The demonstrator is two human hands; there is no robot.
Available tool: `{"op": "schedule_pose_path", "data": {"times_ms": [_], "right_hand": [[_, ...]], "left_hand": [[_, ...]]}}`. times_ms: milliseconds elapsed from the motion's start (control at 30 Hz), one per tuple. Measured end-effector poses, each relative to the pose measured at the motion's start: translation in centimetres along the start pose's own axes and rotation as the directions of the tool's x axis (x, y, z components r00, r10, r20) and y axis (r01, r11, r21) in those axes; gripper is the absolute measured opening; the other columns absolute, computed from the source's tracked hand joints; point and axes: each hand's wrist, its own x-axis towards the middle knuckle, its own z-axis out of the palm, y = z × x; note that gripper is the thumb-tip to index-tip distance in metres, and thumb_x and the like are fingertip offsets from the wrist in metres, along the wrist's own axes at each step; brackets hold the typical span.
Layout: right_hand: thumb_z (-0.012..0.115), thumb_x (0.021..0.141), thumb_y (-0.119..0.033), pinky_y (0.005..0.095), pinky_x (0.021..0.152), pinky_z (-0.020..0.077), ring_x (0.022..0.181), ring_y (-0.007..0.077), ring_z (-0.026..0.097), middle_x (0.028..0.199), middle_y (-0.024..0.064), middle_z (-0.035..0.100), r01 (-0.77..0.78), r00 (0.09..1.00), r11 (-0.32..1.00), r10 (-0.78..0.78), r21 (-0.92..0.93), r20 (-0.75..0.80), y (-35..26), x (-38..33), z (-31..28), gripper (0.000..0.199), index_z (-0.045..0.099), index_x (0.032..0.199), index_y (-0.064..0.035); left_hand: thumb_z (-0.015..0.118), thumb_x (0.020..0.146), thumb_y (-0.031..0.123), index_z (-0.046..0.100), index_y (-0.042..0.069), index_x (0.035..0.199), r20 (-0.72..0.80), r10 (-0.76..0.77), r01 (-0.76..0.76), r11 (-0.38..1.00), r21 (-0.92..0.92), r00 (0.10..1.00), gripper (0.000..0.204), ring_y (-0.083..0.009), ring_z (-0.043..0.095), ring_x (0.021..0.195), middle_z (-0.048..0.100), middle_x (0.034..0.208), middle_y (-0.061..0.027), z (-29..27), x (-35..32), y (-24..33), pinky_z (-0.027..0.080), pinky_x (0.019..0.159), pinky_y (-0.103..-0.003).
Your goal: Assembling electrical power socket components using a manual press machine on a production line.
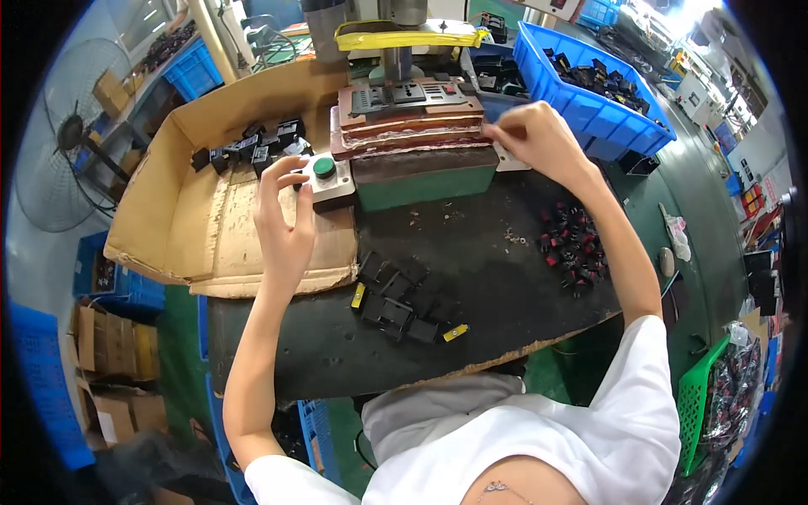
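Observation:
My left hand (284,215) is beside the green push button (324,167) on its pale metal box, at the left of the press. Its fingers are apart and curved, with nothing seen between them. On the press's right side, my right hand (539,139) has curled fingers close to the layered copper-coloured block (412,130). Those fingers are smeared by motion, so whether they hold anything is unclear. Black plastic parts (410,91) lie on top of the block, below the press column (396,63). The block rests on a green base (429,183).
Several black housings (396,299), two with yellow pieces, lie on the black tabletop (311,353). Small red-and-black parts (574,248) are piled at right. A cardboard tray (198,240) at left holds black parts. A blue crate (589,105) of black parts stands back right.

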Motion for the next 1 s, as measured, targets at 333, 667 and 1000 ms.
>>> {"op": "schedule_pose_path", "data": {"times_ms": [333, 667, 1000], "right_hand": [[0.045, 0.091, -0.04, 0.0343, 0.091, 0.0396, 0.11, 0.0306, 0.048, 0.127, 0.0161, 0.043, 0.427, 0.861, 0.886, -0.459, -0.179, -0.219, -2.4, 9.2, 5.3, 0.048, 0.045, 0.128, -0.0096], [0.055, 0.085, -0.031, 0.0379, 0.087, 0.0402, 0.099, 0.0305, 0.05, 0.11, 0.0142, 0.049, 0.496, 0.742, 0.837, -0.547, -0.231, -0.388, -4.1, 8.0, 2.6, 0.043, 0.049, 0.125, -0.0155], [0.071, 0.064, -0.032, 0.0377, 0.086, 0.0402, 0.095, 0.0217, 0.052, 0.11, 0.0055, 0.053, 0.503, 0.618, 0.806, -0.587, -0.312, -0.523, -9.6, -5.4, 3.6, 0.05, 0.06, 0.11, -0.0177]], "left_hand": [[0.052, 0.083, 0.0, 0.049, 0.003, 0.11, 0.073, 0.057, -0.064, 0.994, 0.092, 0.996, 0.028, -0.0188, 0.057, 0.093, 0.058, 0.101, -0.0091, 0.7, -0.9, 0.0, 0.042, 0.083, -0.031], [0.052, 0.087, 0.006, 0.048, 0.003, 0.109, 0.035, 0.003, 0.0, 0.996, -0.087, 0.999, 0.023, -0.0163, 0.056, 0.09, 0.057, 0.098, -0.0088, 1.3, -1.0, -0.1, 0.042, 0.08, -0.027], [0.067, 0.079, 0.009, 0.063, -0.001, 0.09, 0.441, -0.109, 0.303, 0.865, -0.399, 0.891, 0.015, -0.0026, 0.043, 0.051, 0.056, 0.062, 0.0002, 2.9, -3.9, 4.5, 0.035, 0.044, -0.021]]}}
